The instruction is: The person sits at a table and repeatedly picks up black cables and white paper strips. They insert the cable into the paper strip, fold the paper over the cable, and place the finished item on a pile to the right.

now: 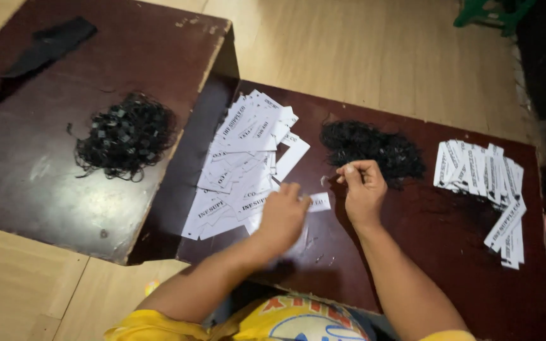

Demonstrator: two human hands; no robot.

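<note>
Left hand (pixel 282 215) pins a tag (pixel 319 202) on the bench (pixel 374 252), right grip (pixel 360 183) pinching a thin string, pile (pixel 371 148) at twelve o'clock; best kept taut.

Tags (pixel 241 167) left of strings (pixel 371 148)

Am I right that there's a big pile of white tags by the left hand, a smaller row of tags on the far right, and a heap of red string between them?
Not quite: the heap of string between the big pile of white tags and the smaller row of tags is black, not red, as the head view shows. The rest holds; the left hand rests beside the big pile.
</note>
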